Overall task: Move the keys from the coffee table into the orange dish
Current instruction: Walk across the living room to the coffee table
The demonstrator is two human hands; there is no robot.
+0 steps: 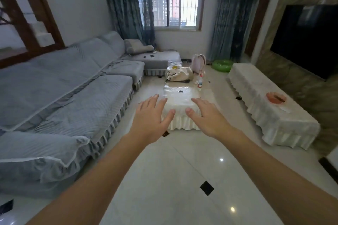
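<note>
Keys (180,91) lying as a small dark cluster on the glossy top of the coffee table (182,100), toward its far half, untouched and well apart from both hands. Table draped in a cream cloth with a pleated skirt. At the far end of the same top: a crumpled white bag (178,74) and a clear plastic bottle (200,82) standing upright at the right corner.

Left hand (152,115) raised in front of the near edge of the table, palm down, fingers spread, holding nothing. Right hand (205,115) alongside — likewise palm down, fingers apart, empty. Both forearms bare and stretched forward.

Orange dish (275,97) resting on a long low cabinet (270,107) under a white cover, to the right of the coffee table, below a dark wall-mounted screen (307,40). Contents of the dish not discernible.

Grey sofa (64,87) along the left — window (175,5) with teal curtains at the far wall. Pale tiled floor (173,179) with small black diamond insets.
</note>
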